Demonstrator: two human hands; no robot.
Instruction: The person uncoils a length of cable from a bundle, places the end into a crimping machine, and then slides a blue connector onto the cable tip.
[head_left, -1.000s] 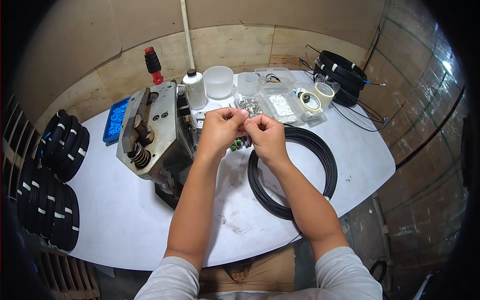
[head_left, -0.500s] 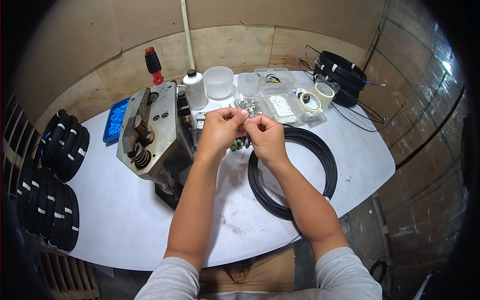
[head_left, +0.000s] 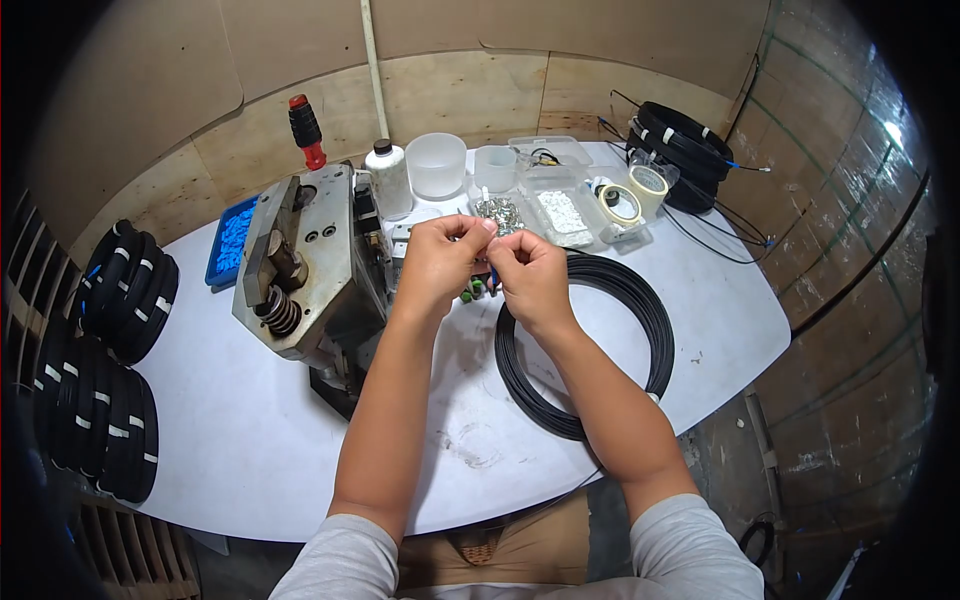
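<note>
Both hands are raised together over the middle of the white table (head_left: pixel 260 440). My left hand (head_left: pixel 437 262) pinches a small metal part at its fingertips, and my right hand (head_left: pixel 532 277) pinches the thin cable end right beside it. Fingertips of the two hands almost touch. A coil of black cable (head_left: pixel 640 310) lies flat on the table under and to the right of my right hand. Small green connectors (head_left: pixel 470 292) lie just below the hands.
A grey metal press machine (head_left: pixel 305 255) stands left of the hands. Behind are a white bottle (head_left: pixel 390 178), clear cups (head_left: pixel 436 163), trays of small parts (head_left: pixel 562 212), tape rolls (head_left: pixel 622 203), and a blue tray (head_left: pixel 232 238). Bundled black cable coils lie at far left (head_left: pixel 110 340) and back right (head_left: pixel 680 140).
My right hand has shifted very slightly down and left; otherwise the hands stay pinched together in the same place.
</note>
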